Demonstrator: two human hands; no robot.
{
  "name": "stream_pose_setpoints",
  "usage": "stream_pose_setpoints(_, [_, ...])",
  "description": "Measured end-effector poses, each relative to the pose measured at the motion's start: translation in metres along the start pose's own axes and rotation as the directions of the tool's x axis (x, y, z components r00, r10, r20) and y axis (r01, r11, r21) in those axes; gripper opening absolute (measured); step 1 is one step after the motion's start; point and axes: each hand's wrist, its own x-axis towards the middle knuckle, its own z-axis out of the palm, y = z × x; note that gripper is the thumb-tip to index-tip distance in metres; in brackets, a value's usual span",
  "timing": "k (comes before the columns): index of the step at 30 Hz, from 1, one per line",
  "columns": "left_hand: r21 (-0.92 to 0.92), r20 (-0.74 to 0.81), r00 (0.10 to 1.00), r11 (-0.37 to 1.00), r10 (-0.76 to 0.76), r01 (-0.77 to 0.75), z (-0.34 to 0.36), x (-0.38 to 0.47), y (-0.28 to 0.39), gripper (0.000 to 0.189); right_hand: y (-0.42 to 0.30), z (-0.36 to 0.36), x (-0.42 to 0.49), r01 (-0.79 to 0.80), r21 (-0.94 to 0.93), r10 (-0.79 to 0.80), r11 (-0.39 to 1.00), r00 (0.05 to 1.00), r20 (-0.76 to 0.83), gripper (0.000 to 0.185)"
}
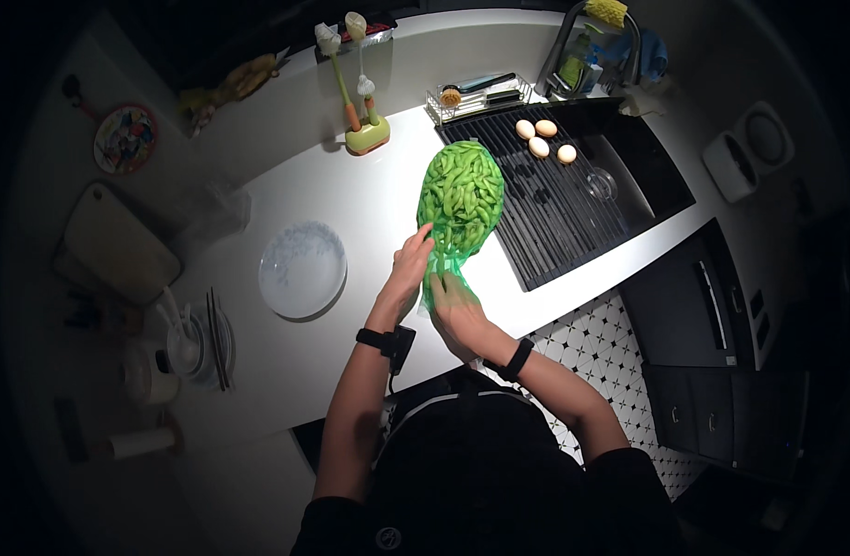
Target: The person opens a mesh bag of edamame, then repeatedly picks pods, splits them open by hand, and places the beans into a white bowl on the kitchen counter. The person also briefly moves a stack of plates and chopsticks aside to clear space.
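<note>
A green mesh bag full of edamame pods (462,187) lies on the white counter beside the sink's roll-up rack. My left hand (412,267) rests along the left side of the bag's narrowed lower end, its fingertips touching the mesh. The right hand (456,306) is at the loose end of the bag, its fingers in or under the green mesh, a few pods near them. Whether either hand grips the net is hard to make out. To the left of my hands stands a white plate with a pale blue leaf pattern (303,270).
Several eggs (539,146) sit on the black roll-up rack (550,215) over the dark sink (640,167). A green brush holder (368,136) stands at the back. Bowls with spoons (186,347), chopsticks (217,340) and a cutting board (119,243) are at the left.
</note>
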Motion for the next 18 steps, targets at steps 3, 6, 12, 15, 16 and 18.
stream_pose_setpoints(3, [-0.023,-0.027,1.000,1.000,-0.013,0.012,-0.007,-0.019,0.001,0.047,-0.010,-0.008,-0.006,0.029,-0.036,-0.033,0.999,0.992,-0.119,0.049])
stream_pose_setpoints(6, [-0.020,-0.058,0.998,1.000,-0.003,0.001,-0.018,-0.048,0.006,0.043,-0.014,-0.016,-0.015,-0.036,-0.090,0.039,0.995,0.999,0.030,0.043])
stream_pose_setpoints(12, [-0.015,-0.252,0.965,0.997,-0.074,0.073,-0.036,-0.104,0.005,0.036,-0.004,-0.021,-0.022,0.052,-0.121,-0.046,0.991,0.998,0.046,0.018])
stream_pose_setpoints(15, [-0.493,-0.300,0.867,0.843,-0.398,0.217,-0.056,-0.118,-0.005,0.026,0.003,-0.024,-0.024,0.080,-0.114,-0.076,0.990,0.996,0.040,0.016])
stream_pose_setpoints(16, [-0.596,-0.282,0.842,0.772,-0.460,0.222,-0.065,-0.124,-0.010,0.024,0.004,-0.026,-0.025,0.091,-0.113,-0.088,0.989,0.996,0.032,0.015])
stream_pose_setpoints(18, [-0.773,-0.237,0.805,0.608,-0.543,0.182,-0.087,-0.134,-0.022,0.025,0.006,-0.029,-0.026,0.137,-0.089,-0.137,0.987,0.991,0.002,0.016])
